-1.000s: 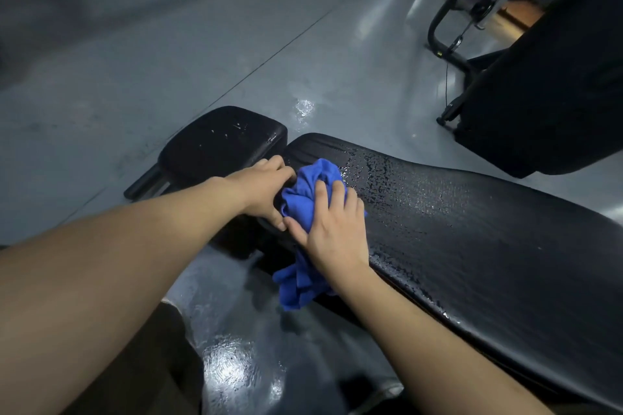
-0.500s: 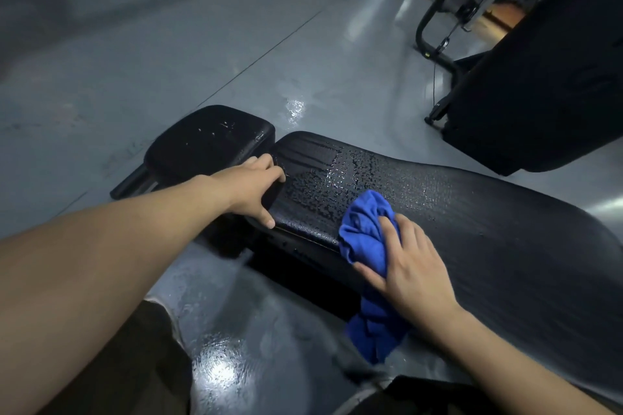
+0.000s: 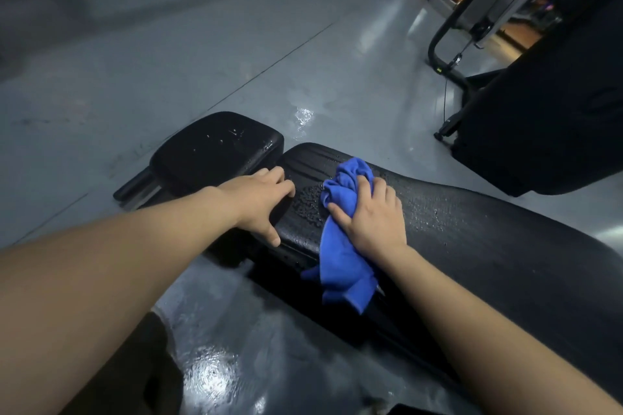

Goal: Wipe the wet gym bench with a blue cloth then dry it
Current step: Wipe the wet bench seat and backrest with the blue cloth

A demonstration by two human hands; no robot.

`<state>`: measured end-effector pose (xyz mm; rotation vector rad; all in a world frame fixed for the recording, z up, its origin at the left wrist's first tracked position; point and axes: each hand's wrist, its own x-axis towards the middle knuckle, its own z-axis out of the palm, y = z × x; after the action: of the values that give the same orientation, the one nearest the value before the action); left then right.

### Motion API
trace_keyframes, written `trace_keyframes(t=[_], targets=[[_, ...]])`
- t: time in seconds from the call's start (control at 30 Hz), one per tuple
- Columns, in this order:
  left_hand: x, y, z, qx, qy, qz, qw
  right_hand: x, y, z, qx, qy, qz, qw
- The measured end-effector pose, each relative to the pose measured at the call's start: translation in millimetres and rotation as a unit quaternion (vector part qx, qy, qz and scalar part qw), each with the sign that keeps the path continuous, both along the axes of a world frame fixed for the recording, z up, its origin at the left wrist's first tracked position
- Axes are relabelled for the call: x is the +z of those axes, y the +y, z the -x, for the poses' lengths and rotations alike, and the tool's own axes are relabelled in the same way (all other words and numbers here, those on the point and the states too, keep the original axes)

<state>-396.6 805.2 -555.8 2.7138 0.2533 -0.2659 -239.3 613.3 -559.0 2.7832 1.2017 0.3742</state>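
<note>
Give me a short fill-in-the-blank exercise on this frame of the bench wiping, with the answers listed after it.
1. The right hand grips a cloth whose colour is ____.
2. The left hand rests on the end of the long ____ pad.
3. Water droplets lie on the pad between the two ____.
4. The smaller pad lies to the ____ of the cloth.

Answers: blue; bench; hands; left

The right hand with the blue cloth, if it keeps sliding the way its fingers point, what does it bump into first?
Probably nothing solid: the right hand points up across the bench pad, so the blue cloth would cross its far edge, with only grey floor beyond. Depth is unclear.
</note>
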Motion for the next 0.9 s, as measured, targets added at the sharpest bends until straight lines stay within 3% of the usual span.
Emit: trace_keyframes(t=[0.23,0.53,0.9], targets=[[-7,3,0,-0.001,-0.019,0.014,1.000,11,36,-87,-0.063,0.073,0.022,0.995],[-9,9,-7,-0.018,-0.021,0.032,0.999,43,-14,-148,-0.106,0.171,0.065,0.977],[-9,11,-5,-0.005,-0.030,0.058,0.998,6,81,-111,-0.058,0.199,0.029,0.978]])
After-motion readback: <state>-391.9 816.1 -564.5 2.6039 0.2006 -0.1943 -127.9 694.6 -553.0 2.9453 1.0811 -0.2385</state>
